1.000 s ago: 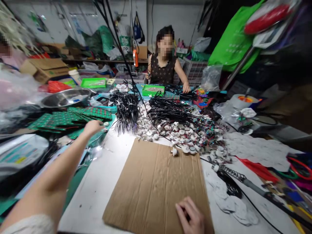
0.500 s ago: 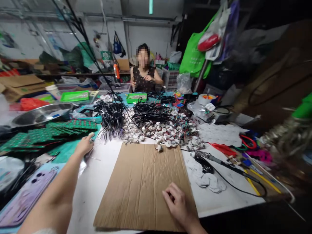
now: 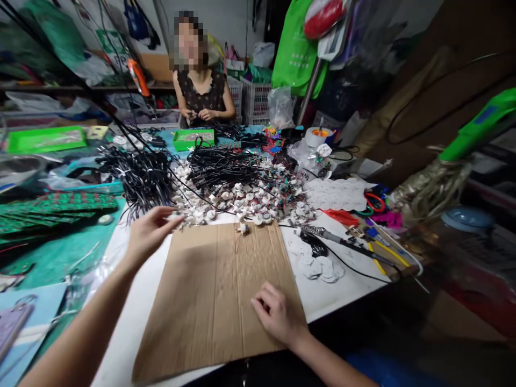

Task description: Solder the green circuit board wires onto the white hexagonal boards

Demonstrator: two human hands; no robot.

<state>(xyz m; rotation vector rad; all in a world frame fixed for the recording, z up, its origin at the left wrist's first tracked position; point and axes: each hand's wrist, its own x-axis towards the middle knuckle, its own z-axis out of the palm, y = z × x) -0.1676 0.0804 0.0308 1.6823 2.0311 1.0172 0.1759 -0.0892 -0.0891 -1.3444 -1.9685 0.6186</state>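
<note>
My left hand (image 3: pixel 151 234) hangs over the upper left corner of the cardboard sheet (image 3: pixel 201 301), fingers stretched out and thumb apart, with nothing visible in it. Its fingertips are close to a heap of small white round parts with thin wires (image 3: pixel 242 199). My right hand (image 3: pixel 276 312) rests on the lower right of the cardboard, fingers loosely curled, and no object shows in them. One white part (image 3: pixel 243 229) with thin leads lies at the cardboard's top edge. A soldering iron (image 3: pixel 342 239) with a coiled guard lies to the right.
Black cable bundles (image 3: pixel 145 177) lie behind my left hand, with green circuit boards (image 3: pixel 56 212) further left. Pliers with yellow handles (image 3: pixel 387 250) are by the right table edge. Across the table sits a person (image 3: pixel 203 94) behind a green tray (image 3: pixel 194 138).
My left hand has moved right, from beside the circuit boards to the cardboard's upper left corner. My right hand stays curled on the cardboard. The view has turned right and down.
</note>
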